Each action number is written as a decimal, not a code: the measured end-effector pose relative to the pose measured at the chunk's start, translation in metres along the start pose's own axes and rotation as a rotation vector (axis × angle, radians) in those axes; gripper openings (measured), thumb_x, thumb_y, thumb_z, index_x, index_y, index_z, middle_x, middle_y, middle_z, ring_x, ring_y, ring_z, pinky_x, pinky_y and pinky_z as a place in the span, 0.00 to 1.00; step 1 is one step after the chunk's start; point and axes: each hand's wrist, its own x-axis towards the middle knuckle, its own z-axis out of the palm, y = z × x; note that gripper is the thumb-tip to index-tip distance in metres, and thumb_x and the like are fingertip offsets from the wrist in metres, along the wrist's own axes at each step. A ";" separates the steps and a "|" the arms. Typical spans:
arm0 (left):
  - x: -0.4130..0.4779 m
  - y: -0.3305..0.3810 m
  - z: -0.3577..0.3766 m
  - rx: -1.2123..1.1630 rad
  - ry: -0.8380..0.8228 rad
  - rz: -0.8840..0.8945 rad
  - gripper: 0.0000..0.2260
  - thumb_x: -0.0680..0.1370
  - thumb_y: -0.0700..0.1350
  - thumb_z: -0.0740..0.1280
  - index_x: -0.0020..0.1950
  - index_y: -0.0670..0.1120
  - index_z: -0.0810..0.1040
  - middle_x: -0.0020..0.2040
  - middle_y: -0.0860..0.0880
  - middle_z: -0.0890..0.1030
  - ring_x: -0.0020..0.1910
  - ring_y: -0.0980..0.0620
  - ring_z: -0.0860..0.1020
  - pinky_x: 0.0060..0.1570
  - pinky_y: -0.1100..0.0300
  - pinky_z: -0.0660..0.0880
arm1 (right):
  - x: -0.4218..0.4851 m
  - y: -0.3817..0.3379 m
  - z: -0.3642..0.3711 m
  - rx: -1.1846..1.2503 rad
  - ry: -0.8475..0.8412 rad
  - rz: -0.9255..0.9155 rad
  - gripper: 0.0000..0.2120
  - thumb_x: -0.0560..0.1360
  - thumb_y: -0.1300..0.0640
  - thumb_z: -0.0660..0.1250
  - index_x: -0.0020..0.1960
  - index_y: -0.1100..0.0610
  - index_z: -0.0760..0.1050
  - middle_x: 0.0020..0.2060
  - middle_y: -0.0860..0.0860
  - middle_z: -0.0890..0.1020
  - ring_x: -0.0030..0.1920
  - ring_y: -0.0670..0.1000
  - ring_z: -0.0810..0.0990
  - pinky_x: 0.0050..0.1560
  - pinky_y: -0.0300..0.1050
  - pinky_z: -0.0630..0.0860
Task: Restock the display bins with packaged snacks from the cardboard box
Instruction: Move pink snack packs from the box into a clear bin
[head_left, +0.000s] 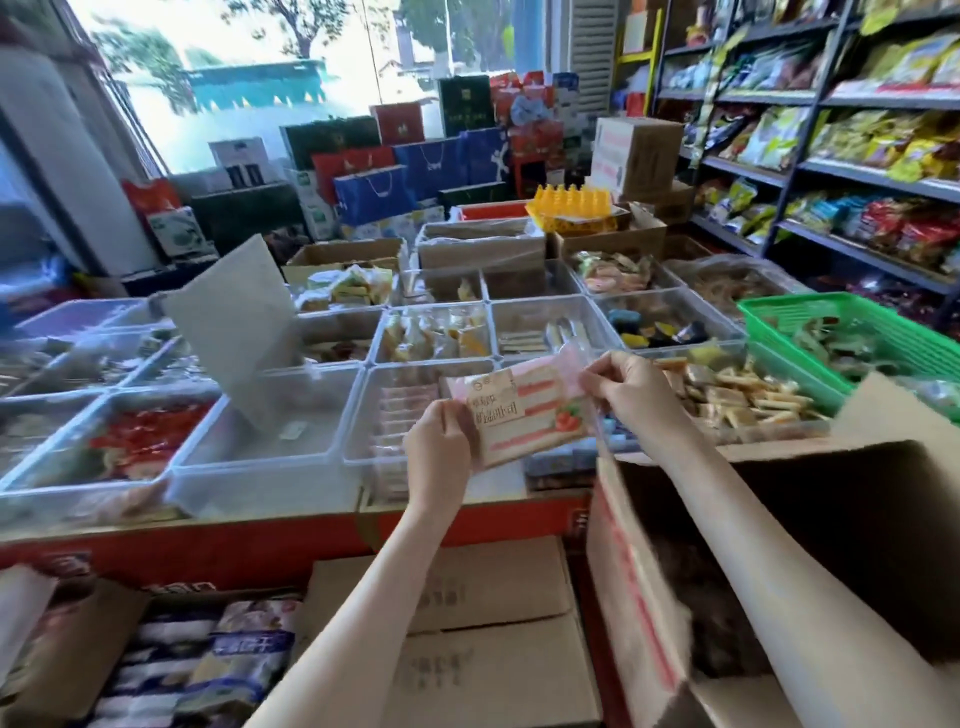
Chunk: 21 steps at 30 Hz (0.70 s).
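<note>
- Closest to where the person stands, a closed carton (493, 623) lies flat under the two bare forearms, and the open cardboard box (649, 571) stands just beside the right arm
- Both hands hold one pink snack packet (524, 410) in the air: the left hand (439, 439) has its fingers curled round the packet's left edge, and the right hand (631, 397) pinches the upper right corner
- The packet hangs above a clear bin (358, 415) in the front row, where similar pink packets (395, 410) already stand in a row along the left side
- To do this step well, I think the packet should go down on its edge, close against that row and facing the same way
- Let go only when it leans on its neighbours, otherwise it may fall flat and take the free space
</note>
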 end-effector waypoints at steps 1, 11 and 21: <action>0.016 -0.010 -0.015 0.015 0.002 0.001 0.16 0.79 0.35 0.56 0.33 0.45 0.73 0.33 0.51 0.77 0.35 0.53 0.74 0.35 0.64 0.73 | 0.009 -0.006 0.020 -0.035 0.000 -0.015 0.11 0.74 0.62 0.69 0.35 0.53 0.74 0.28 0.49 0.76 0.29 0.46 0.72 0.35 0.40 0.68; 0.147 -0.050 -0.062 0.153 -0.074 -0.009 0.13 0.80 0.40 0.58 0.43 0.45 0.81 0.45 0.42 0.83 0.41 0.42 0.78 0.37 0.57 0.68 | 0.087 -0.018 0.127 -0.280 0.004 -0.015 0.04 0.73 0.62 0.69 0.42 0.56 0.75 0.30 0.48 0.77 0.31 0.45 0.73 0.36 0.41 0.68; 0.264 -0.079 -0.008 0.035 -0.241 -0.267 0.14 0.73 0.32 0.59 0.55 0.44 0.73 0.53 0.45 0.81 0.53 0.47 0.79 0.54 0.48 0.78 | 0.200 0.010 0.176 -0.367 0.191 0.067 0.03 0.74 0.63 0.65 0.45 0.63 0.75 0.43 0.59 0.82 0.47 0.58 0.78 0.41 0.38 0.74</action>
